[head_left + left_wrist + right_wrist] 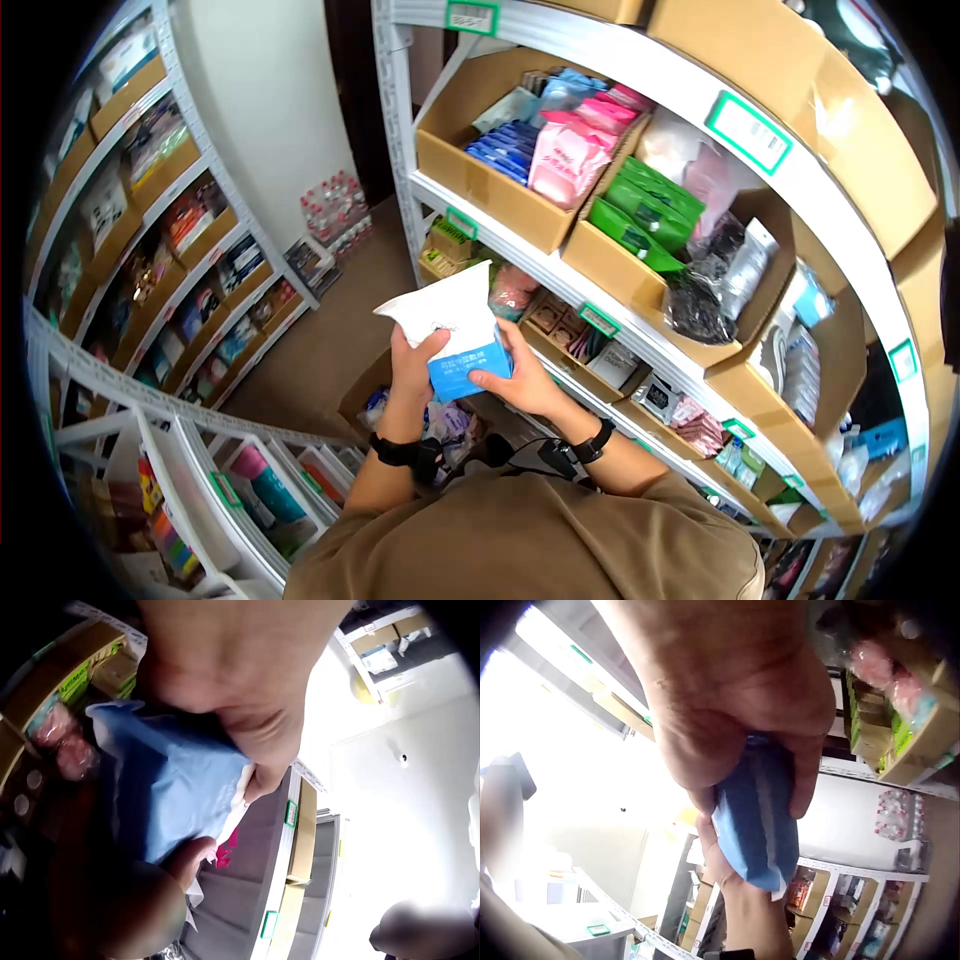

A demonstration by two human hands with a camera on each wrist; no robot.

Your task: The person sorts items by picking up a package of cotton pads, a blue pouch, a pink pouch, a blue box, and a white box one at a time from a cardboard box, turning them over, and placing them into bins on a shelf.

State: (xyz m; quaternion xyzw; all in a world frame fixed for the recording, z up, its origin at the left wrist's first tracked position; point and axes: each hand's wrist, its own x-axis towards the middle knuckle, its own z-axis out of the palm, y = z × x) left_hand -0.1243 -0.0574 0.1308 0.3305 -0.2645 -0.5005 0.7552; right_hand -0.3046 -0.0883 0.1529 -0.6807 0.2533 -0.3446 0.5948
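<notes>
A white-and-blue soft pack (445, 310) with printed lettering is held up in front of the chest, its white top corner pointing up. My left hand (408, 365) grips its left side, thumb across the front. On the opposite side my right hand (527, 378) holds the lower corner, thumb over the blue part. In the left wrist view the pack's blue face (176, 784) fills the space between both hands. The right wrist view shows the blue side (759, 817) with its seam, the right hand's fingers and thumb around one end.
Shelving on the right carries cardboard boxes (490, 190) with pink packs (570, 155), green packs (645, 215) and black bags. Below the hands sits a box of plastic-wrapped goods (455, 430). More stocked shelves (150, 190) stand left; wrapped bottles (337, 212) are on the floor.
</notes>
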